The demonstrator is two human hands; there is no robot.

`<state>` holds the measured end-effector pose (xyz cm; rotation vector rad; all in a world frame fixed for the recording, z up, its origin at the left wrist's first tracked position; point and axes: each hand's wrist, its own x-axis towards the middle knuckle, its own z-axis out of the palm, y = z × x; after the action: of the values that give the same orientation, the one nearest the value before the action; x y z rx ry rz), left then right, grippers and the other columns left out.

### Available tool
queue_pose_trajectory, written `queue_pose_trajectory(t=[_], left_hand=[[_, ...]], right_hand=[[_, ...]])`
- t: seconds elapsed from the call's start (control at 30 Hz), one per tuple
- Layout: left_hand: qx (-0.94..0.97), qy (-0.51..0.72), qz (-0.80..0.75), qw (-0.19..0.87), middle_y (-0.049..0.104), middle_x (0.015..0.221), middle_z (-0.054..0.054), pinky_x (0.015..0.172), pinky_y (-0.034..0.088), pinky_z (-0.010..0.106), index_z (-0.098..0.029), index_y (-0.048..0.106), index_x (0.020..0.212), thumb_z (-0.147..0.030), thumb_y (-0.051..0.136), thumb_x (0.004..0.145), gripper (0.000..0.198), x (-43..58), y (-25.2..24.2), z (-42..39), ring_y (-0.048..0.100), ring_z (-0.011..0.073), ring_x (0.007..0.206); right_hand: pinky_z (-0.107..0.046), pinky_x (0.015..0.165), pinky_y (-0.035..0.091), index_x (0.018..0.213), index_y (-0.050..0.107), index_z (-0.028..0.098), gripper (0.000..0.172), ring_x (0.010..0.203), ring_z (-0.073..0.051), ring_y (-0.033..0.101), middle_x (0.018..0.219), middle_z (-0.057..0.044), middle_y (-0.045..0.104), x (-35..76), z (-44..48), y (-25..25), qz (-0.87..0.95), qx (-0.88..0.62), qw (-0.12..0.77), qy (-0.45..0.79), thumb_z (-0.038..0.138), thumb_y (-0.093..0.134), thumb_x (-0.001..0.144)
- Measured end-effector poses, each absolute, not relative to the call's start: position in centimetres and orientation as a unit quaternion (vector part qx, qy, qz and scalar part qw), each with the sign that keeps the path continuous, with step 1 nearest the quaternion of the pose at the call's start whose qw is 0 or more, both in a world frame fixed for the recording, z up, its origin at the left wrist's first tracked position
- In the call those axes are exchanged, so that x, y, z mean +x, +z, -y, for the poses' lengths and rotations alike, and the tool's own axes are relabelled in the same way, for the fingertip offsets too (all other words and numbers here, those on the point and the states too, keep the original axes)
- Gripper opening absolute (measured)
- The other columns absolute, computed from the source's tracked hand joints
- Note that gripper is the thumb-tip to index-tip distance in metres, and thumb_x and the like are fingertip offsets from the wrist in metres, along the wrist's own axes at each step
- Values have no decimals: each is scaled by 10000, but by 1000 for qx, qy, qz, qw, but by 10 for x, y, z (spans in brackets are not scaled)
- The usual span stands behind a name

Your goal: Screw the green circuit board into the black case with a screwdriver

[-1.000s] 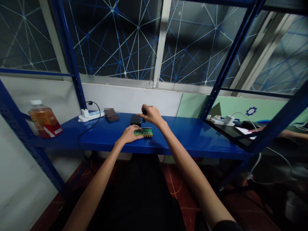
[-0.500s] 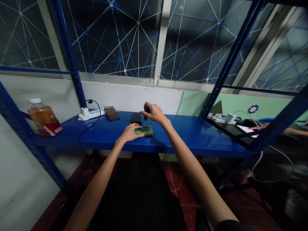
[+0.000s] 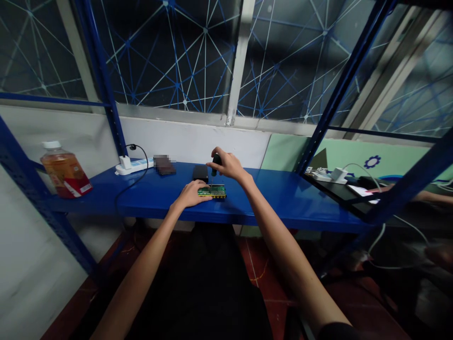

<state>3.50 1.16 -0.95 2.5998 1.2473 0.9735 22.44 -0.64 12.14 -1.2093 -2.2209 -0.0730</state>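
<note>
A green circuit board point(image 3: 217, 190) with a yellow lower edge lies on the blue table point(image 3: 276, 203). My left hand point(image 3: 193, 193) grips its left end, thumb along the near side and fingers over the far side. In my right hand point(image 3: 226, 164) is a screwdriver point(image 3: 215, 165) with a dark handle, held upright above the board. Its thin shaft points down to the board; whether the tip touches a screw is too small to tell. Just behind the board sits a black box-like object point(image 3: 200, 173).
At the left stands a drink bottle point(image 3: 66, 170). A white power strip point(image 3: 134, 165) with a black cable and a blurred brown object point(image 3: 164, 165) lie at the back. Blue shelf posts frame both sides. Another person's arm point(image 3: 432, 196) rests at the neighbouring table on the right.
The fingers of my right hand have shifted slightly around the screwdriver handle. My left hand and the board stay in place; the whole view has moved a little.
</note>
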Motion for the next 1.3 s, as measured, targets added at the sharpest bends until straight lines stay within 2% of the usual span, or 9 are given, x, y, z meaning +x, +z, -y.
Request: queue_pose_trajectory(t=[0.1,0.27,0.57,0.63,0.73,0.9,1.07,1.17,1.3], left_hand=[[852,328,-406,47,664,1236,84,1033,467,410,-227,729,1117,-515,742,787,438,35,-11,-13,617,296,1154],[851,330,-406,47,668,1232,89,1014,479,403,-213,726,1121,-536,747,776,473,36,-10,-12,617,298,1157],[846,332,-413,62,669,1242,78,1045,457,390,-233,725,1117,-504,761,765,445,37,-6,-8,610,287,1177],[842,333,-420,63,654,1267,72,1046,451,397,-257,678,1220,-550,758,755,555,37,-5,-6,599,289,1191],[813,346,-467,42,573,1378,95,1063,419,438,-281,514,1422,-695,733,700,861,37,-2,-3,537,324,1269],[767,334,-547,32,487,1471,161,1078,382,464,-228,404,1506,-817,656,664,1058,36,-2,-5,456,375,1345],[793,277,-542,40,577,1382,151,1045,415,455,-199,557,1398,-855,617,653,996,36,-2,-5,535,379,1262],[798,270,-537,33,640,1286,134,1019,437,449,-204,640,1311,-860,598,666,921,36,-2,-4,583,368,1199],[801,272,-533,22,662,1247,125,995,453,422,-218,658,1291,-848,611,671,885,35,-3,-4,604,354,1170]], right_hand=[[-302,632,345,1053,542,214,283,692,-216,570,745,-52,643,220,6,118,828,-475,293,-53,463,453,953],[-294,638,351,1147,513,207,263,685,-194,563,788,-40,658,222,6,121,839,-464,282,27,281,457,901],[-315,640,336,1049,570,217,357,743,-241,582,794,-89,660,214,8,112,811,-494,304,-77,545,535,912],[-319,639,344,1091,550,213,387,731,-250,582,778,-91,656,213,8,111,810,-500,298,-72,559,512,922],[-320,646,366,1108,529,208,348,713,-246,588,749,-74,645,218,8,111,803,-507,309,-60,504,516,926],[-315,669,421,1153,486,210,342,658,-217,620,664,-26,623,230,3,89,719,-506,475,-23,488,451,958],[-293,657,438,1143,452,198,381,651,-208,650,711,-39,664,236,-14,42,652,-510,561,-2,527,448,951],[-282,650,445,1136,442,208,380,666,-204,661,726,-36,669,237,-21,27,644,-505,575,12,539,455,948],[-277,649,452,1139,433,217,373,680,-195,665,747,-38,672,237,-22,23,649,-499,574,29,536,468,947]])
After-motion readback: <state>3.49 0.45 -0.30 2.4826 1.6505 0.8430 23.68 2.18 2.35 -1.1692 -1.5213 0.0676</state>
